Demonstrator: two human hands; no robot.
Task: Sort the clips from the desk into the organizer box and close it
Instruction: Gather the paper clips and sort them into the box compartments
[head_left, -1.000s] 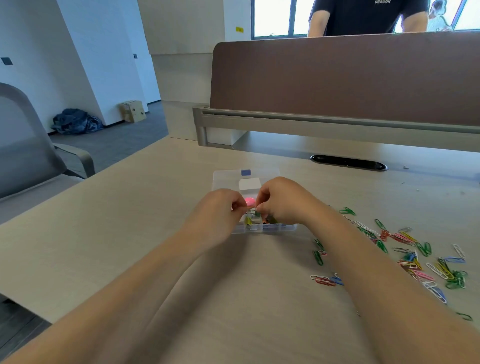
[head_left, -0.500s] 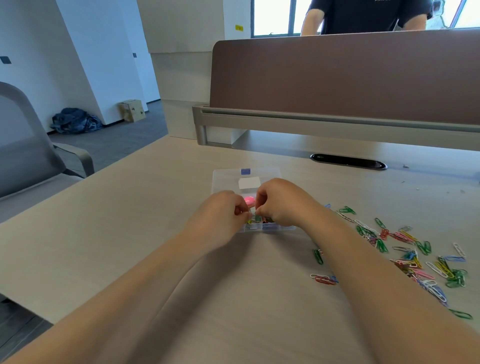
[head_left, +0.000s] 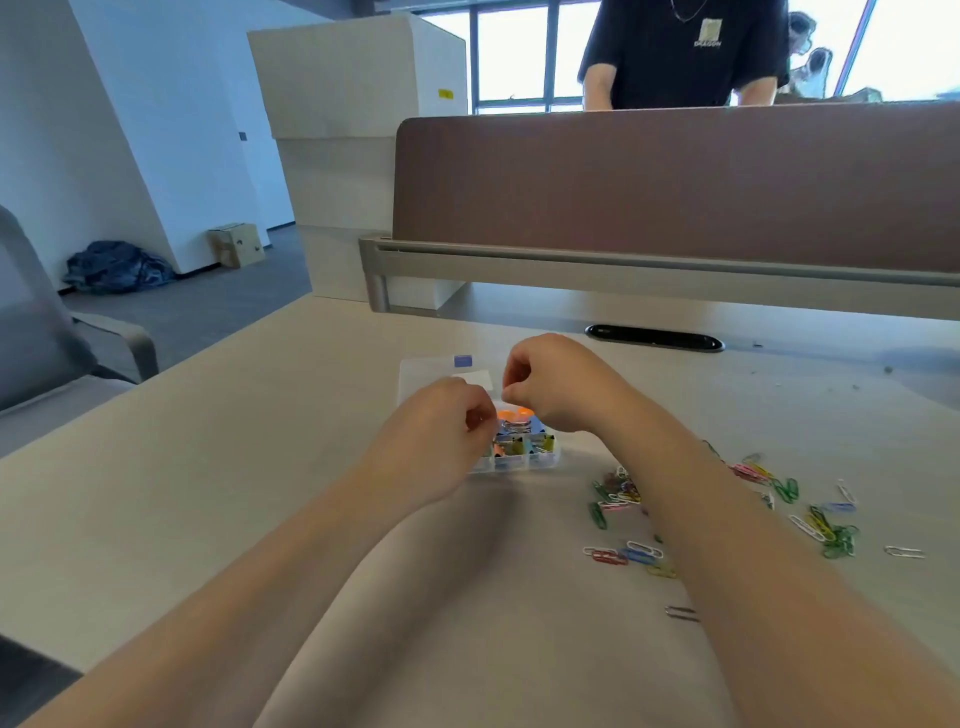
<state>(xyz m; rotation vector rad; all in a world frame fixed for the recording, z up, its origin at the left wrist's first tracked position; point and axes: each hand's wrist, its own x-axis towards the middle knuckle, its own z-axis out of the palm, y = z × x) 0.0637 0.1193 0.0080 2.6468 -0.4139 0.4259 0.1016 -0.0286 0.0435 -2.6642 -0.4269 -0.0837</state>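
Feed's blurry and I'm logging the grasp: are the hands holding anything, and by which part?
Cannot tell. The left hand and right hand have their fingertips curled above the box, but anything pinched is too small to make out.

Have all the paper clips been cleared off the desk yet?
No, many coloured paper clips lie scattered on the desk to the right of the organizer box.

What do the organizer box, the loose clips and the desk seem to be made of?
Organizer box: clear plastic, likely; its contents show through the walls.
Clips: thin bent wire, probably metal with coloured coating; a few look bare silver.
Desk: pale matt laminate or wood board, it seems; no glare.
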